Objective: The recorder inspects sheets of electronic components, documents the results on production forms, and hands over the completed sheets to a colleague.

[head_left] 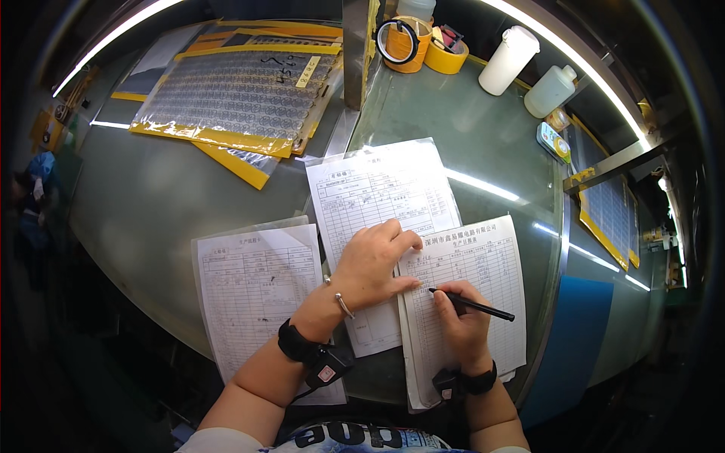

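Note:
A black pen [489, 308] is gripped in my right hand [462, 325], its tip on the upper left part of a stack of printed table forms [495, 343]. Handwritten entries fill some of the upper rows. My left hand [370, 264] lies palm down across the stack's left edge, thumb and fingers apart, holding nothing. Beneath that hand a printed sheet in a clear sleeve [377, 181] reaches up the table, partly covered by the hand and the stack. Left of my left forearm lies another sleeved form [253, 275], its lower right part hidden by the arm.
Patterned panels with yellow edging [226, 94] are piled at the far left, beside a metal post [355, 60]. Tape rolls [445, 57], a white bottle [510, 60] and a translucent bottle [550, 92] stand at the back. A blue board [570, 340] lies on the right.

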`<action>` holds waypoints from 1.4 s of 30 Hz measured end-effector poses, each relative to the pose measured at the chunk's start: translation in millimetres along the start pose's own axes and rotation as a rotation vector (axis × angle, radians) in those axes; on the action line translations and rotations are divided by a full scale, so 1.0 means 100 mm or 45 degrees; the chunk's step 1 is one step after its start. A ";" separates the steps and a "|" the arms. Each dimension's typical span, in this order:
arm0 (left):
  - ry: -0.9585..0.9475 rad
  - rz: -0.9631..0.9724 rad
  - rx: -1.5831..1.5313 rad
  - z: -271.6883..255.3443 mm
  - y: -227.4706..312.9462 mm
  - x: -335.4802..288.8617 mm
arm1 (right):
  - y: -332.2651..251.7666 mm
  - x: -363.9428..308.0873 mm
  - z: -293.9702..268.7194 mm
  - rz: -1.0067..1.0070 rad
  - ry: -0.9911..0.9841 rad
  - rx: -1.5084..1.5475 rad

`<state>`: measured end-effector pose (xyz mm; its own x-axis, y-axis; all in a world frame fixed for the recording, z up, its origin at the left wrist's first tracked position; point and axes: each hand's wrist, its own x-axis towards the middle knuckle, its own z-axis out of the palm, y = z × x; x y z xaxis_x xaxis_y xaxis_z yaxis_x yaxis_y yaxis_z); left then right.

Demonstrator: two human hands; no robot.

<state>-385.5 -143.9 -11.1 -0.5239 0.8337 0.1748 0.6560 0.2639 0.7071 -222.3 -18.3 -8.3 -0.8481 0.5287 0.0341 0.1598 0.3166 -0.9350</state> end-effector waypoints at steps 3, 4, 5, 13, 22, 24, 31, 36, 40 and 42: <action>0.005 0.000 -0.001 0.00 0.00 0.00 | -0.01 0.00 -0.01 -0.031 -0.026 -0.082; 0.005 0.001 -0.001 0.00 0.00 0.00 | -0.01 0.00 -0.01 -0.010 -0.020 -0.075; 0.004 0.003 0.000 0.00 0.00 0.00 | -0.01 0.00 -0.01 0.011 -0.014 -0.069; -0.059 -0.051 -0.021 -0.03 0.02 0.02 | -0.03 0.01 -0.01 0.040 -0.007 -0.024; -0.071 -0.069 -0.012 -0.03 0.00 0.01 | -0.02 0.09 -0.15 0.328 0.239 0.565; 0.009 0.019 -0.026 -0.01 0.00 0.01 | -0.02 0.10 -0.24 0.333 0.172 0.480; 0.000 0.006 -0.027 0.00 0.02 -0.01 | 0.11 0.04 -0.35 0.253 0.067 0.315; -0.054 -0.030 -0.027 -0.02 0.02 0.01 | -0.05 0.07 -0.28 0.353 0.196 0.326; -0.099 -0.078 -0.015 -0.05 0.01 0.02 | 0.14 0.07 -0.31 0.277 0.069 0.220; -0.109 -0.069 -0.021 -0.03 0.03 0.04 | 0.16 0.08 -0.32 0.121 0.079 0.132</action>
<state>-387.2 -141.5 -6.4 -0.5098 0.8568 0.0772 0.6182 0.3025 0.7255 -210.3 16.1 -11.9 -0.7982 0.6012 -0.0378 0.1825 0.1815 -0.9663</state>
